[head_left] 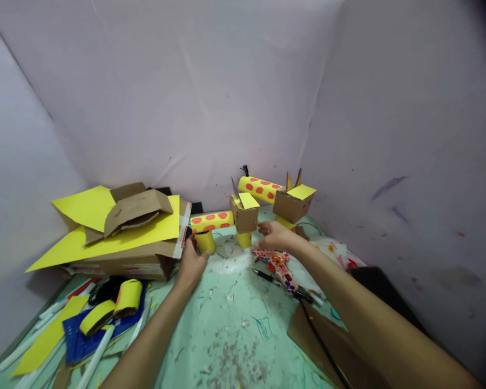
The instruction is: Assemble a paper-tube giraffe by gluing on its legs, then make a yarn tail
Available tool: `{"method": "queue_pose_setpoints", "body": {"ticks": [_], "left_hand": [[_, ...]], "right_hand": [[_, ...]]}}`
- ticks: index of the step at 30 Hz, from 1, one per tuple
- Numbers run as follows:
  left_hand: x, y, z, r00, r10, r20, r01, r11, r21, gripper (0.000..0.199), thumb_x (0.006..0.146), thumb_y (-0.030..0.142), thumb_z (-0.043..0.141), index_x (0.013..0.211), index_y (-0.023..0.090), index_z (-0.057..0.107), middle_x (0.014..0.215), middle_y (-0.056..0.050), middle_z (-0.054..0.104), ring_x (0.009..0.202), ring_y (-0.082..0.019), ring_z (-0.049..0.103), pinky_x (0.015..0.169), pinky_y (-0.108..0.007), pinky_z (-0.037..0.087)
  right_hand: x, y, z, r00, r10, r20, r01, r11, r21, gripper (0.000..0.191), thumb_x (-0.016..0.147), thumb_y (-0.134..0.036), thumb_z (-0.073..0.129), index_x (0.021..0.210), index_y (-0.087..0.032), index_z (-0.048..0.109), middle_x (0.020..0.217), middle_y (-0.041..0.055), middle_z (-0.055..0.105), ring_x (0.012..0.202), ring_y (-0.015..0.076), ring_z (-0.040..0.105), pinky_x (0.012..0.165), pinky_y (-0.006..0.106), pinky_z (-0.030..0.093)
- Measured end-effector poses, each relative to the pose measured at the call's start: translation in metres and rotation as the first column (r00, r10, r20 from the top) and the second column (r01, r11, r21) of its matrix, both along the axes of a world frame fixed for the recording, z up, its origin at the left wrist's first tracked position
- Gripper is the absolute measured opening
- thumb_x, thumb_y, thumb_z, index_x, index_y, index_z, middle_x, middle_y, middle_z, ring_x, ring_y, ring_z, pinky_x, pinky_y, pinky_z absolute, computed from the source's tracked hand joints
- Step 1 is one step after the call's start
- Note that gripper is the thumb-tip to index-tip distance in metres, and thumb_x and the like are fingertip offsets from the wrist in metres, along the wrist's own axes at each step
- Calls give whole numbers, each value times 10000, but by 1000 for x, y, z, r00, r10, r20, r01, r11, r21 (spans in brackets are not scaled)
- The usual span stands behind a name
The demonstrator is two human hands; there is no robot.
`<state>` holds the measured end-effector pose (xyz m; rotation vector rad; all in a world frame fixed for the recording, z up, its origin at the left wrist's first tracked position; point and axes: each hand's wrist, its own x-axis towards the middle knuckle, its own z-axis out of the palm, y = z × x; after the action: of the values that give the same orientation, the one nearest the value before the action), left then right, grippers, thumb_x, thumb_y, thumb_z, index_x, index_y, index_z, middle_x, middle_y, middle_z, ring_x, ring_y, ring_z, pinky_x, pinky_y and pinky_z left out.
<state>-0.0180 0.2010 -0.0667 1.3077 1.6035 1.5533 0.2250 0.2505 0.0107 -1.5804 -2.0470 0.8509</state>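
A toy animal made of a yellow tube (213, 220) with orange-red spots and a cardboard box head (246, 219) stands upright on the table. Its legs are short yellow tubes; my left hand (192, 266) is around the rear yellow tube (205, 243), thumb at its front and fingers at its left side. To the right of the box head is my right hand (277, 236), its fingers apart and nothing visible in them. Whether its fingertips touch the box or the front yellow tube (244, 239), I cannot tell.
Behind stands a similar animal with a spotted tube (261, 189) and box head (291, 205). At left, yellow sheets (141, 237) and cardboard scraps lie on a carton (117, 266). Glue sticks (97, 354) lie below it. A patterned glue gun (281, 270) and pen (266, 277) lie at right.
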Motion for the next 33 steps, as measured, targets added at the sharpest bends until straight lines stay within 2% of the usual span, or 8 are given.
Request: {"method": "queue_pose_setpoints", "body": {"ticks": [3, 6, 9, 12, 15, 19, 24, 33], "left_hand": [[2, 1, 5, 1000, -13, -3, 13, 1000, -8, 623, 634, 111, 677, 1209, 174, 445, 1187, -130, 601, 1109, -262, 567, 962, -424, 425], [4, 3, 11, 999, -29, -23, 29, 1000, -6, 592, 616, 114, 685, 1166, 167, 474, 1177, -124, 606, 1081, -257, 581, 934, -397, 443], [7, 6, 15, 998, 8, -56, -9, 1000, -15, 584, 570, 124, 715, 1114, 163, 506, 1118, -120, 629, 1040, -279, 590, 911, -409, 442], [11, 6, 19, 996, 44, -73, -46, 999, -27, 583, 559, 140, 719, 1102, 165, 509, 1044, -103, 650, 969, -279, 608, 849, -397, 462], [13, 6, 19, 997, 43, -68, -45, 999, -28, 520, 572, 135, 695, 1060, 172, 520, 950, -70, 669, 857, -242, 629, 751, -342, 489], [13, 8, 12, 997, 57, -54, -59, 998, -29, 446, 594, 118, 660, 1016, 177, 526, 949, -71, 665, 854, -228, 624, 737, -317, 479], [11, 9, 5, 996, 79, -42, -81, 995, -57, 392, 577, 135, 674, 943, 185, 542, 865, -65, 664, 803, -238, 618, 697, -322, 465], [12, 10, 5, 997, 60, 47, -58, 998, -28, 375, 613, 157, 659, 970, 160, 542, 882, -74, 658, 781, -220, 615, 675, -310, 473]], "right_hand": [[10, -25, 23, 995, -25, 97, 26, 1000, -3, 457, 583, -192, 784, 1006, -89, 644, 1029, 162, 660, 932, 291, 629, 749, 339, 503], [8, -51, 50, 991, -12, 132, 3, 998, 64, 250, 638, -198, 713, 877, -128, 690, 865, 113, 704, 833, 256, 649, 708, 316, 491], [-16, -64, 73, 986, 158, 51, -165, 967, 193, 179, 750, -193, 593, 904, -169, 681, 865, 66, 716, 788, 187, 655, 696, 268, 492], [-55, -58, 83, 950, 304, 71, -308, 874, 376, 328, 793, -105, 491, 1087, -177, 619, 1066, 75, 683, 945, 191, 633, 777, 271, 488], [-95, -37, 77, 907, 350, 233, -418, 816, 399, 496, 772, -49, 479, 1259, -138, 492, 1253, 120, 580, 1136, 231, 539, 906, 314, 434], [-125, -8, 58, 868, 350, 352, -466, 818, 337, 519, 753, -55, 502, 1269, -55, 453, 1230, 216, 564, 1106, 304, 551, 854, 369, 447], [-126, 7, 41, 812, 352, 465, -515, 807, 288, 411, 772, -128, 556, 1183, -113, 548, 1137, 179, 630, 1052, 303, 580, 860, 364, 421], [-124, 4, 31, 824, 284, 490, -474, 819, 323, 334, 818, -173, 550, 1151, -180, 580, 1122, 106, 648, 1054, 246, 566, 859, 307, 406]]}}
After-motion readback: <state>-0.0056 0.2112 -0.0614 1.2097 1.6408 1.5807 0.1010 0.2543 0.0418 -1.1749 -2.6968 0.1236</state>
